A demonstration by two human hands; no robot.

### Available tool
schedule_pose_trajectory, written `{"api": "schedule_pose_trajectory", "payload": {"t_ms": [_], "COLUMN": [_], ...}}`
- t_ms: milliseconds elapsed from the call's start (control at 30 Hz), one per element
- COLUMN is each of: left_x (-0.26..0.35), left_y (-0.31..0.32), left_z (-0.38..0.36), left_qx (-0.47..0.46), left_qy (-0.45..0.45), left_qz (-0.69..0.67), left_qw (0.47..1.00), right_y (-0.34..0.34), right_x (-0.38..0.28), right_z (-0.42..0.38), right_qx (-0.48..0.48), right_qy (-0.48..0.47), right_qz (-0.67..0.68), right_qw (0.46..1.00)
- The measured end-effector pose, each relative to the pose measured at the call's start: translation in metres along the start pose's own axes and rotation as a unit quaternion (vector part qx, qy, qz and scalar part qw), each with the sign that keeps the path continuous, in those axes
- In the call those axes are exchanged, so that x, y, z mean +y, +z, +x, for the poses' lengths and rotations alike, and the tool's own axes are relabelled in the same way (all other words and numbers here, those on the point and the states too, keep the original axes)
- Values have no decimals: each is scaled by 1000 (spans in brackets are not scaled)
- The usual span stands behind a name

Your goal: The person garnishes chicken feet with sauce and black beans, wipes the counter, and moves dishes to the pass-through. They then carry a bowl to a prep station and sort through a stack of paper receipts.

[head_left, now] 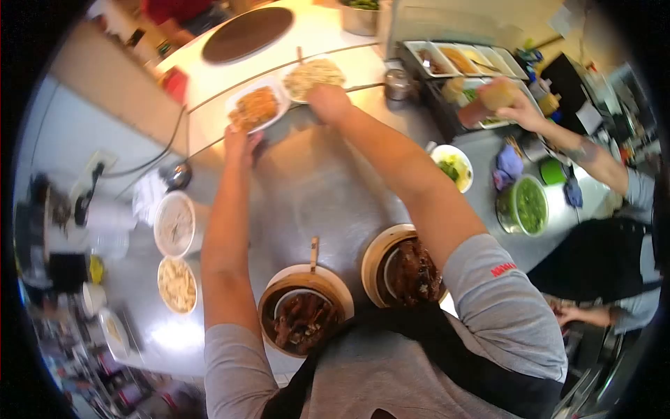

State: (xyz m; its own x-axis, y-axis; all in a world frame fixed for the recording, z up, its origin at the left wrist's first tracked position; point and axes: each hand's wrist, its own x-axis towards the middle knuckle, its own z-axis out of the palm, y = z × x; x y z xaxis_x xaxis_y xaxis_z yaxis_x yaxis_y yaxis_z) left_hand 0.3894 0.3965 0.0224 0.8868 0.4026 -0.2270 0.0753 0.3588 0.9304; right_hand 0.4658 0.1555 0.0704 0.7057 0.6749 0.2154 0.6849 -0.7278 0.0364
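Fingers of the person's left hand (242, 144) close on the near end of a white oblong dish (281, 106) of orange-brown food, the thumb apart along one side, a grip that probably keeps the load level. Whether the dish rests or is slightly raised, I cannot tell. Just beside it, at the far edge of the grey metal table (307, 192) by a pale flat ledge (363, 35), lies a white plate (285, 74) of pale, shredded-looking food; the right hand (328, 103) is at its near side, its fingers too hidden to show whether they pinch or merely touch. Both arms reach well past two round bamboo steamers (268, 293) (370, 274) of dark, glossy food near the body. The left-hand one sits on a round white plate, perhaps to catch drips, a flat wooden stick (315, 253) beside it. To the right, a co-worker's hand (520, 112) holds a bottle near rectangular food containers (457, 61), seemingly kept within reach
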Motion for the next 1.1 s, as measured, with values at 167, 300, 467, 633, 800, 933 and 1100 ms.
{"api": "schedule_pose_trajectory", "payload": {"t_ms": [167, 300, 467, 633, 800, 933, 1100], "left_x": [3, 63, 80, 27, -36, -59, -78], "left_y": [-13, 9, -41, -121, -124, -79, -53], "left_z": [15, -115, -279, -415, -501, -523, -512], "left_qx": [46, -67, -44, 144, 214, 191, 204], "left_qy": [5, 48, 41, -22, -142, -169, -132], "left_qz": [-4, 81, 221, 262, 195, 140, 111], "left_qw": [999, 993, 973, 954, 946, 957, 964], "right_y": [-57, -171, -292, -289, -163, -42, -132], "right_x": [1, -2, 46, 160, 338, 428, 346], "right_z": [-8, -110, -305, -414, -417, -407, -370], "right_qx": [53, 33, 54, 7, -234, -299, -289], "right_qy": [-18, -96, -18, 368, 370, 344, 325], "right_qz": [72, 63, 216, 180, 154, 61, 277], "right_qw": [996, 993, 975, 912, 886, 888, 857]}}
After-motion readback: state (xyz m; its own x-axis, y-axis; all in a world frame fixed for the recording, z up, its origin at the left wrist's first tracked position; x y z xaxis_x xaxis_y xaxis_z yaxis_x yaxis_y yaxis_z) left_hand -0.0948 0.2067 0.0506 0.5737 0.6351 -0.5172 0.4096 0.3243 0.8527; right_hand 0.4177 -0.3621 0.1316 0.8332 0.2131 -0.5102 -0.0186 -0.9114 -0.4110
